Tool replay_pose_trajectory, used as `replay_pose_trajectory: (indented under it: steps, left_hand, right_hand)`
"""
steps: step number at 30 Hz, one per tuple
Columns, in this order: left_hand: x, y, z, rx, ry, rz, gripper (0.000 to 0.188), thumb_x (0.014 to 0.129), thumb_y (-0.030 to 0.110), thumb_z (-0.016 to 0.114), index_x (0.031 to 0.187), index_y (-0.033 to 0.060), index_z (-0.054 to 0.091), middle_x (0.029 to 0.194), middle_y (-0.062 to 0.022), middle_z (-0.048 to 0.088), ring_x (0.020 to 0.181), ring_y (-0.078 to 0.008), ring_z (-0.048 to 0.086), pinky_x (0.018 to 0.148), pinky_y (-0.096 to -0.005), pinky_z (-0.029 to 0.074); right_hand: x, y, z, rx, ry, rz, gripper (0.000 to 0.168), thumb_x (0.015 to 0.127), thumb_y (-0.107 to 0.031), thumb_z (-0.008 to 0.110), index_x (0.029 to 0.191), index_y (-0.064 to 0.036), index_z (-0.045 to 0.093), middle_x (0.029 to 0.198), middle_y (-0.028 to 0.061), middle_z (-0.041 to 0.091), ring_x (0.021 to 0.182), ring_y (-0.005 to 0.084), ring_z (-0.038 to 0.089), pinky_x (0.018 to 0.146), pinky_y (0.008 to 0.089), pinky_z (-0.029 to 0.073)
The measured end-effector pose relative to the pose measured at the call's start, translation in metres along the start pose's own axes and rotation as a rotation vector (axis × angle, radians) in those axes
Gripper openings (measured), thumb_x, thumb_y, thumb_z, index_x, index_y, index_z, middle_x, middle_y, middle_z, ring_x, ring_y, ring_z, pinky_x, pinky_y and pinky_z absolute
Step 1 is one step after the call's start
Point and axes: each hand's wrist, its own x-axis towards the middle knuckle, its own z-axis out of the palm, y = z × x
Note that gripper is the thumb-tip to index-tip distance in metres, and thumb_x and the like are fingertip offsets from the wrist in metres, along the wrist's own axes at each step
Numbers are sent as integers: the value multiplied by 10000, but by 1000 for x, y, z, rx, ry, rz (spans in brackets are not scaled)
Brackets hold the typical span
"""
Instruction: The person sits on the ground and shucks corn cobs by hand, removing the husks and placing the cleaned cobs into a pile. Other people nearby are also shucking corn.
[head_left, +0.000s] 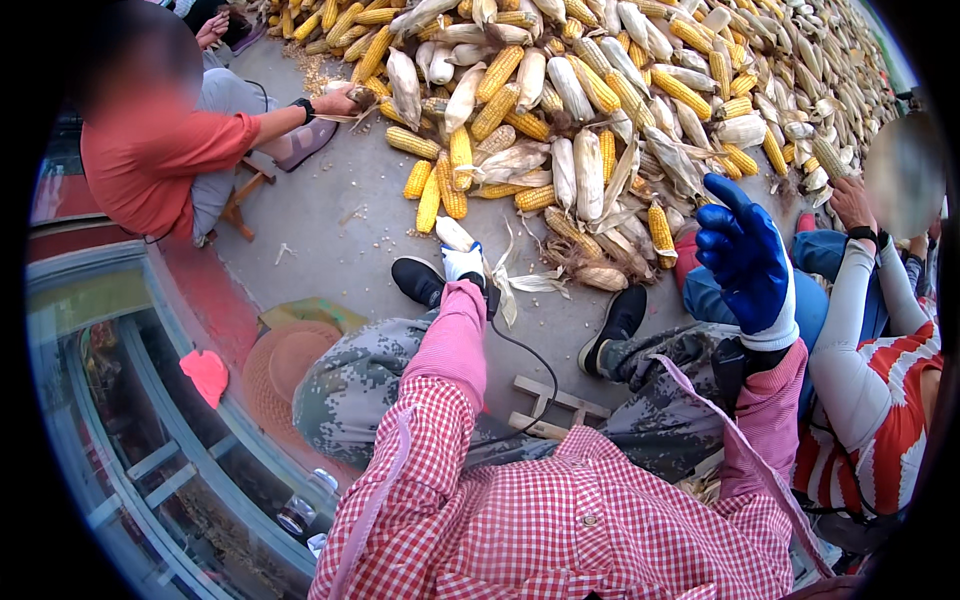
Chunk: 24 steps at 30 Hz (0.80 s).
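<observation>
My left hand, in a white glove, is closed around an ear of corn whose pale tip points up and away from me. Loose dry husk hangs just right of that hand. My right hand, in a blue-coated work glove with a white cuff, is raised at the right with its fingers apart and nothing seen in it. Beyond both hands lies a big pile of corn ears, some bare and yellow, others in pale husks. A dark cable runs from near my left wrist to my lap.
A person in a red shirt sits at the left by the pile; another in striped clothing sits close at my right. A wooden stool frame lies between my legs. A straw hat and a window frame are at my left.
</observation>
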Motion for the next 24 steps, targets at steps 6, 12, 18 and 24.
replay_pose_trajectory:
  steps: [6,12,18,24]
  left_hand:
    - [23,16,-4,18,-156,-31,697,711,391,770,1229,-17,547,1145,-219,642,979,-387,646,868,-444,518]
    - [12,-28,57,-1417,-929,-521,519,734,180,712,1223,71,577,1099,-102,635,1009,-282,609,887,-406,511]
    - [-26,6,82,-510,-580,196,517,707,160,794,1174,39,608,1055,-79,695,914,-209,656,813,-341,526]
    - [-17,34,80,-690,-748,131,513,742,36,734,1232,13,583,1043,-60,668,872,-182,624,787,-310,515]
  right_hand:
    - [0,6,-6,-22,59,-16,590,1005,-384,443,1445,-5,339,1137,96,625,944,169,628,829,264,503]
    - [3,3,1,-75,31,-1,618,994,-417,453,1447,-12,338,1136,78,620,952,154,620,842,257,492]
    - [4,2,3,-15,2,-19,513,1024,-335,409,1423,-13,373,1114,97,639,940,160,648,801,264,530]
    - [0,-1,1,-55,34,-26,533,1012,-362,427,1410,-10,398,1114,89,641,935,151,644,805,268,521]
